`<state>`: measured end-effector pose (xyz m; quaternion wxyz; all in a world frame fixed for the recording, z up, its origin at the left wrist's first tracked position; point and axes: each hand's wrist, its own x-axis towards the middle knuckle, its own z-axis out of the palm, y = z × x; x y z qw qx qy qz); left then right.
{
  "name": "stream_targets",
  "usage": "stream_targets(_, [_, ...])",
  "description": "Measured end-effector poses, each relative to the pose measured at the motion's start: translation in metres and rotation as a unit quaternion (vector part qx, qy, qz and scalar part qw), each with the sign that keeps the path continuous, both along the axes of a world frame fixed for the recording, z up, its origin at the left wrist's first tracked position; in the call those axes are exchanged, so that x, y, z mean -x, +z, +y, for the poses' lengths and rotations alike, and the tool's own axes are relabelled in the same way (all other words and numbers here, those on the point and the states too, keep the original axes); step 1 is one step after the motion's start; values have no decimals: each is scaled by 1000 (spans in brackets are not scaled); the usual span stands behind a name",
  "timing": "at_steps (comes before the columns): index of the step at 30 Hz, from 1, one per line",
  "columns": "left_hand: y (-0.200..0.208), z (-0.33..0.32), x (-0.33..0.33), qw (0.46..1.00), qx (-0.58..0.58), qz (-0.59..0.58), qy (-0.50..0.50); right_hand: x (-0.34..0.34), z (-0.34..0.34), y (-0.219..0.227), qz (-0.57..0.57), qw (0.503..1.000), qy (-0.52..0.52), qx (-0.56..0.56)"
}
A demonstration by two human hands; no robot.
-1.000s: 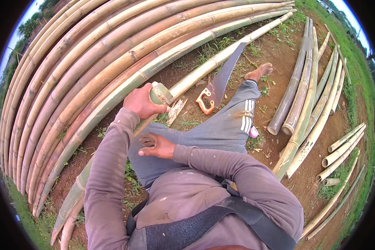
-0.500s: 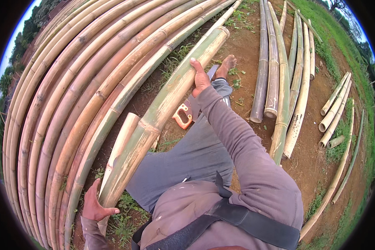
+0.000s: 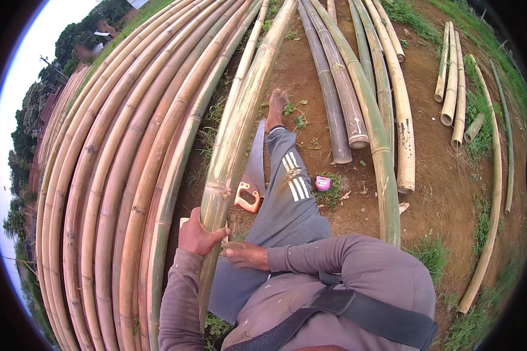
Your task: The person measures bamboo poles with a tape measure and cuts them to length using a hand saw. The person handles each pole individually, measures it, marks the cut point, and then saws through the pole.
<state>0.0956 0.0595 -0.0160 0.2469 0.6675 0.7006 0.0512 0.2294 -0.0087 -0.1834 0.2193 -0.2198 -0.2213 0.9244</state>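
A thick green-and-tan bamboo pole [image 3: 240, 126] slants away from my lap toward the top of the view. My left hand [image 3: 199, 235] grips its near part from the left, thumb over the top. Close against the pole's right side is my right hand [image 3: 245, 255], its fingers curled together; what they hold, if anything, is hidden. Just right of the pole lies a handsaw [image 3: 247, 196] with an orange handle, its blade pointing away beside my outstretched leg [image 3: 290, 187]. A pink tape measure [image 3: 322, 183] rests on the soil right of that leg.
A long row of bamboo poles [image 3: 108, 169] fills the left side. More poles [image 3: 386, 158] lie ahead on the right, some dark. Shorter bamboo pieces [image 3: 451, 76] and a thin curved pole [image 3: 490, 222] lie farther right, by grass.
My right hand has left the pole's far part and come back near my left hand. The left hand, open before, now grips the pole. The view has shifted, showing the tape measure.
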Motion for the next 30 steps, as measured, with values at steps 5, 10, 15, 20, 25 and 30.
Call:
stream_targets(5, [7, 36, -34, 965, -79, -206, -140, -7, 83, 22, 132, 955, -249, 88])
stream_targets(10, [-21, -152, 107, 996, -15, -51, -68, -100, 213, 21, -78, 897, -425, 93])
stream_targets(15, [-5, -260, 132, 972, 214, 35, 85, -189, 332, -52, -242, 803, -532, 116])
stream_targets(20, [-7, -222, 104, 950, 283, 103, 88, -226, 308, -21, -226, 823, -521, 25])
stream_targets(25, [-14, -154, 56, 959, 263, 102, 34, -115, 171, -18, -157, 816, -556, -9])
stream_targets(30, [-64, -82, -3, 995, 78, -51, -26, -57, 105, 2, -146, 853, -492, 92])
